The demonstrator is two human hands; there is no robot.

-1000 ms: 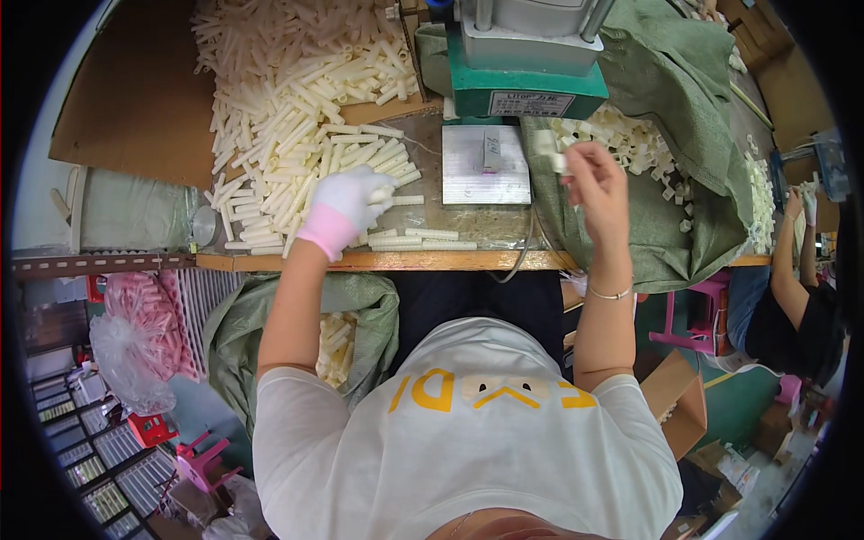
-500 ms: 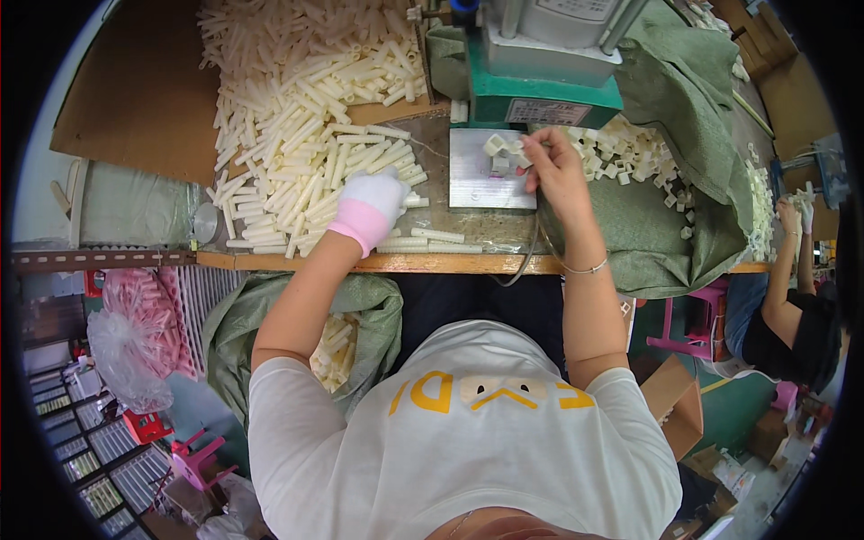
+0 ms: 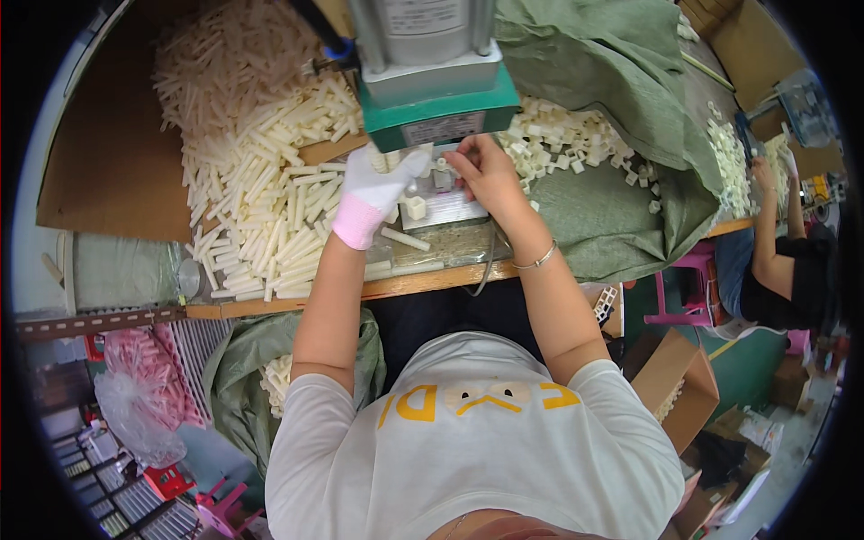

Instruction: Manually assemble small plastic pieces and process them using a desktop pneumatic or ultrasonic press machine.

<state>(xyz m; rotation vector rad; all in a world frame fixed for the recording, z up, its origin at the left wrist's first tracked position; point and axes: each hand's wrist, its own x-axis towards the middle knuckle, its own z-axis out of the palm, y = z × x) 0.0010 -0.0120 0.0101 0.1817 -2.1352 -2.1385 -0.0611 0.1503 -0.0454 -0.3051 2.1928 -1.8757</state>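
- The person's left hand, in a white glove with a pink cuff, is closed around at least one cream tube, just in front of the green-and-grey press
- A cream cube sits over the metal plate, right beside that glove; I can't tell if the two touch
- Their bare right hand, with a bracelet at the wrist, reaches in from the other side, thumb and fingers drawn narrow by a small grey block on the plate; whether it grips anything, I can't tell from here
- A loose tube lies nearer the table's wooden edge
- Off to the person's left spreads a big heap of tubes; to their right, a pile of cubes lies by green sacking
- Over at the far right, a co-worker has both arms stretched forward near more pale pieces
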